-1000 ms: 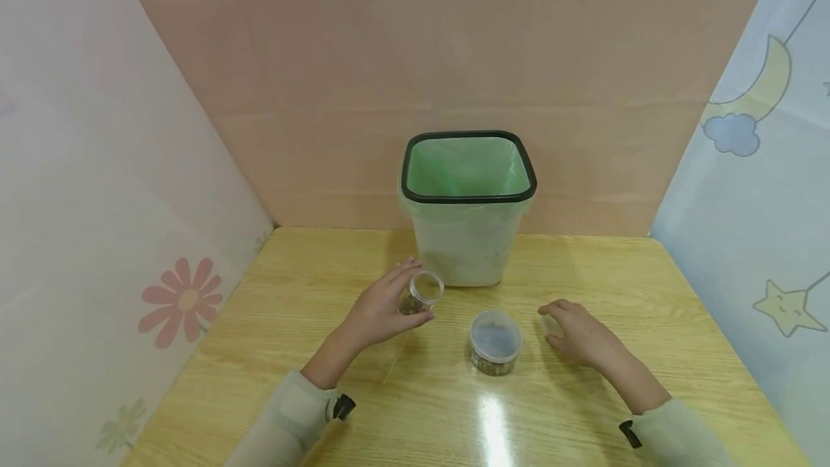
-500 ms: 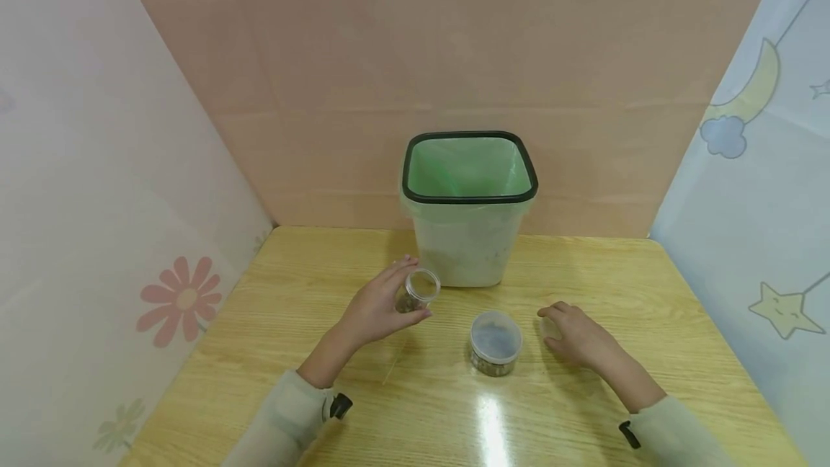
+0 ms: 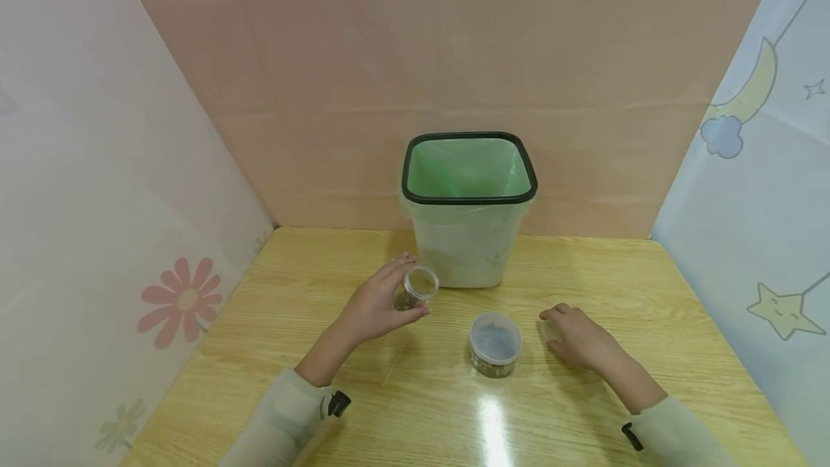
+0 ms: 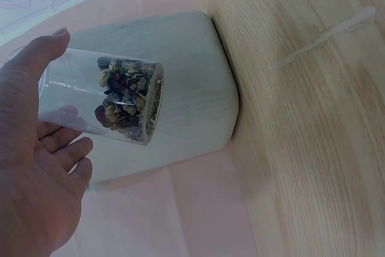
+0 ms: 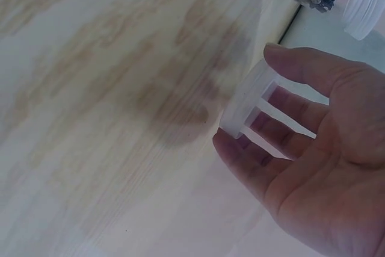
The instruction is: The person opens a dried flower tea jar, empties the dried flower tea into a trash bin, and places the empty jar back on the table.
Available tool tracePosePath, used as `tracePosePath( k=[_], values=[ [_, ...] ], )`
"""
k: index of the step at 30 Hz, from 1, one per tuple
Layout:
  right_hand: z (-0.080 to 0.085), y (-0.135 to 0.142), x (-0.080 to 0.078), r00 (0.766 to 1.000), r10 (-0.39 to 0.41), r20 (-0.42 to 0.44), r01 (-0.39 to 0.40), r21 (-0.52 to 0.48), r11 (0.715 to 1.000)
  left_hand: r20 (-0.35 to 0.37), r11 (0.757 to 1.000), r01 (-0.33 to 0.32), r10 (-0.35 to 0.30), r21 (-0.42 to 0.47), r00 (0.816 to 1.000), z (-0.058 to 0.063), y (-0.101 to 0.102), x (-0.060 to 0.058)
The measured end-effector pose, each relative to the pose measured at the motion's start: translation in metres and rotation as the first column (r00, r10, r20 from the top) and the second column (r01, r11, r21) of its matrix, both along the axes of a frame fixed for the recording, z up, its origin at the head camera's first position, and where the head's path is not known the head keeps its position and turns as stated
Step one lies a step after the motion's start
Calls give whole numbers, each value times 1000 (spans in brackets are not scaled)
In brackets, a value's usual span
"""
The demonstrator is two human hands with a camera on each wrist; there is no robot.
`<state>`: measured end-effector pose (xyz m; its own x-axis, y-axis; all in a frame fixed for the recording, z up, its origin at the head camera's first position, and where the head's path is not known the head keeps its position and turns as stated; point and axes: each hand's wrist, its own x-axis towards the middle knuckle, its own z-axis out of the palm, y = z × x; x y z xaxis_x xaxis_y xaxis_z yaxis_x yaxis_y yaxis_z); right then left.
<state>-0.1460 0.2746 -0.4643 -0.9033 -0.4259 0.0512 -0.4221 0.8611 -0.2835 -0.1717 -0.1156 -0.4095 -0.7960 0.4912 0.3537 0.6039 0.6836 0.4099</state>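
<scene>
My left hand point(image 3: 372, 312) grips a clear jar point(image 4: 78, 88) between thumb and fingers, raised in front of the bin. Its uncapped mouth tips up toward the head camera. Dark and yellowish dried flower pieces point(image 4: 126, 97) fill the bottom part of the jar. Low over the right side of the table, my right hand point(image 3: 583, 341) holds a translucent round lid point(image 5: 245, 103) by its edge with thumb and fingertips. Between the hands stands a second, wider jar point(image 3: 495, 366) with a frosted lid point(image 3: 496, 339) on it and dark contents.
Behind the jars stands a pale bin point(image 3: 463, 243) with a black rim ring point(image 3: 470, 200) and a green bag point(image 3: 480, 164) inside. A thin translucent strip point(image 4: 328, 37) lies on the wooden table point(image 3: 648, 294). Printed sheets enclose the back and both sides.
The left hand has drifted slightly left and away with the jar. The right hand keeps its hold on the lid, almost unmoved; the wider jar and bin stay put.
</scene>
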Motion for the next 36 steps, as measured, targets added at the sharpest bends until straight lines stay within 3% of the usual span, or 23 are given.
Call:
tracePosePath(
  k=[36],
  values=[
    [-7, 6, -3, 1000, 7, 23, -8, 53, 999, -74, 1000, -12, 11, -12, 997, 17, -16, -7]
  ],
)
